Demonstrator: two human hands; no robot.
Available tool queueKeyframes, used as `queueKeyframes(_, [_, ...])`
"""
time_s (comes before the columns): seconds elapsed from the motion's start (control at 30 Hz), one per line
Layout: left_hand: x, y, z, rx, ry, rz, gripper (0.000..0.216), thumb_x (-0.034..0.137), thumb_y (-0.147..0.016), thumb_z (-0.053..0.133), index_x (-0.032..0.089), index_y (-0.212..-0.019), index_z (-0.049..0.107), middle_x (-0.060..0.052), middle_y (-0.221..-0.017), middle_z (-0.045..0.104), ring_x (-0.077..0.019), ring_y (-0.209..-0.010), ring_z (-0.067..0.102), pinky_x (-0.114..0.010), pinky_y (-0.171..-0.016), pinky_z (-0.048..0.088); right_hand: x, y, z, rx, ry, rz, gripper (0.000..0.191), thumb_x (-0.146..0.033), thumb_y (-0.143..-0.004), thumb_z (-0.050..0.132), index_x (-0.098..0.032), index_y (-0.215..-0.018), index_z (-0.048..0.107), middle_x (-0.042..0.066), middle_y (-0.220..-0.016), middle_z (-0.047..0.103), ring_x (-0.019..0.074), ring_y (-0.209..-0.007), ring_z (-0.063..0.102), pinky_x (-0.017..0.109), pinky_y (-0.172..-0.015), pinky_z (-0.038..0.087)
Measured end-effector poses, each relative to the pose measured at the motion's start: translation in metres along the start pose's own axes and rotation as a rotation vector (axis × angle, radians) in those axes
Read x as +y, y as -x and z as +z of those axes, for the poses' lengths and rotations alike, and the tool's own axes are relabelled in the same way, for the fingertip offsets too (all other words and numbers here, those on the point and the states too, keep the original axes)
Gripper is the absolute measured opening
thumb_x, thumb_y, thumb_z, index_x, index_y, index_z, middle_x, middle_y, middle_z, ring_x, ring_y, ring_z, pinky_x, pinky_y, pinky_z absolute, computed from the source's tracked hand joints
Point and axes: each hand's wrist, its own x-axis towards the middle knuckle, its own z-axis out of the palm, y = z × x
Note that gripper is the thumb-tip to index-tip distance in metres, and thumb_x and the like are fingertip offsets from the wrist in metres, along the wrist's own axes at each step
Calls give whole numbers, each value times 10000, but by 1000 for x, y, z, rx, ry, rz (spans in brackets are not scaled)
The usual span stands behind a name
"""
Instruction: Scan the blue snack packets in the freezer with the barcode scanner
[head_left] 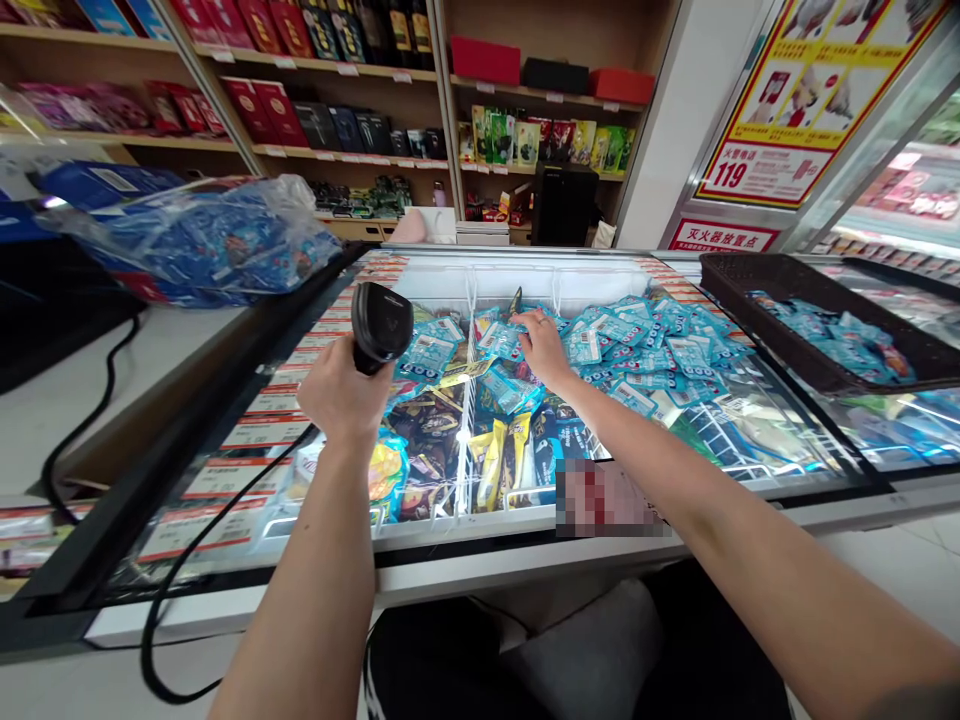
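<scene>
My left hand (337,390) is wrapped around the handle of a black barcode scanner (382,322), its head tilted up over the left side of a chest freezer (420,575). A black cable trails from it. My right hand (543,345) reaches over the freezer's middle, fingers stretched and apart, at some small light-blue packets (499,338). No packet shows clearly in its grasp, though its fingertips partly hide what lies beneath. Many more blue packets (637,335) are heaped to its right. Below the hand, yellow-wrapped ice creams (491,465) lie beside a white wire divider (468,420).
A dark brown tray (817,372) with more blue packets stands at the right. At the left, a clear plastic bag (217,235) of blue packages lies on the counter. Stocked shelves (390,75) line the back. Price labels (240,435) run along the freezer's left side.
</scene>
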Motion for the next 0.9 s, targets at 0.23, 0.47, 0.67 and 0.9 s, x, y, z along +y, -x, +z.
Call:
queueKeyframes(0.23, [-2, 1, -1, -13, 49, -18, 467, 567, -774, 528, 221, -1077, 614, -84, -990, 682, -271, -856, 620, -331, -655, 369, -25, 5, -12, -181, 305, -271, 369, -112, -927, 407, -223, -1208, 617, 74, -1291, 572, 245, -1221, 416, 425, -1074, 283])
queueKeyframes(0.47, [-4, -1, -2, 2, 84, -58, 442, 544, -754, 561, 215, -1044, 617, -82, -979, 675, -269, -876, 614, -329, -682, 388, -53, -2, -11, -175, 337, -229, 318, -154, -936, 400, -176, -1104, 668, 96, -1196, 629, 260, -1140, 460, 464, -1042, 281])
queueKeyframes(0.67, [-2, -1, -4, -14, 99, -66, 429, 512, -754, 566, 208, -1051, 619, -87, -972, 668, -272, -907, 608, -330, -700, 390, -90, 2, 6, -428, 117, -529, 411, -369, -966, 419, -242, -1348, 501, 42, -1425, 486, 252, -1229, 426, 426, -989, 368])
queueKeyframes(0.9, [0, 0, -6, -40, 87, -65, 417, 501, -768, 550, 210, -1060, 615, -95, -986, 659, -278, -915, 602, -337, -713, 390, -88, 4, 9, -494, 66, -612, 351, -382, -990, 374, -203, -1085, 661, 54, -1247, 618, 191, -1115, 529, 373, -961, 383])
